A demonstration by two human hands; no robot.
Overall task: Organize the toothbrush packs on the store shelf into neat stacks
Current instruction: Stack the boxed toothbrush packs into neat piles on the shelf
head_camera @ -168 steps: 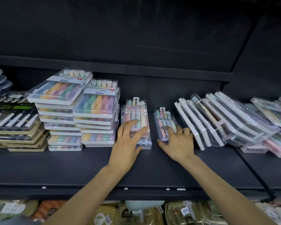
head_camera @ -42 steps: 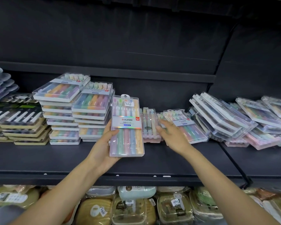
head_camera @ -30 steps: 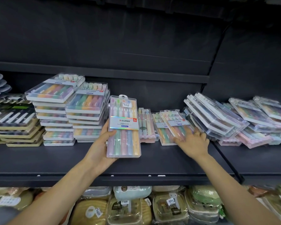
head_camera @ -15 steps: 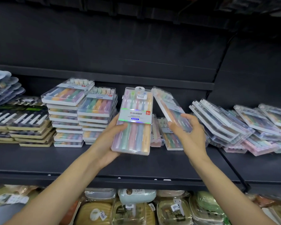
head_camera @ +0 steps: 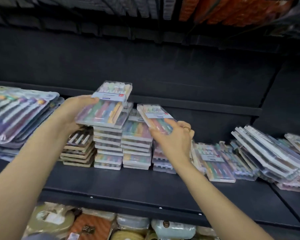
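Two toothbrush packs are held at once, one per hand. The left hand (head_camera: 74, 111) is closed around the near-left edge of a pastel pack (head_camera: 105, 108), thumb on top, fingers underneath; the pack is hovered just above the left neat stack (head_camera: 107, 146), tilted slightly. The right hand (head_camera: 173, 137) is part-closed on a second pack (head_camera: 156, 120), gripped from below and angled up to the left, over the middle stack (head_camera: 137, 144). A ring is worn on that hand.

Step in hand, as judged: placing loose packs on top of the stacks. Next move calls for levelling each pack, squaring its edges to the stack beneath, then releasing; the stacks are tall, so a skewed drop could slide off.

Right of the right hand, a short stack (head_camera: 163, 161) sits partly hidden by the wrist, then loose packs (head_camera: 213, 161) lie slumped on the shelf (head_camera: 145, 186), and a leaning row (head_camera: 267, 153) is still unsorted further right. Below the left hand, darker packs (head_camera: 78, 149) are stacked; blister-carded brushes (head_camera: 16, 116) lie further left.

Writing: white label bands with a small red square are seen on the packs; text is too blurred to read.
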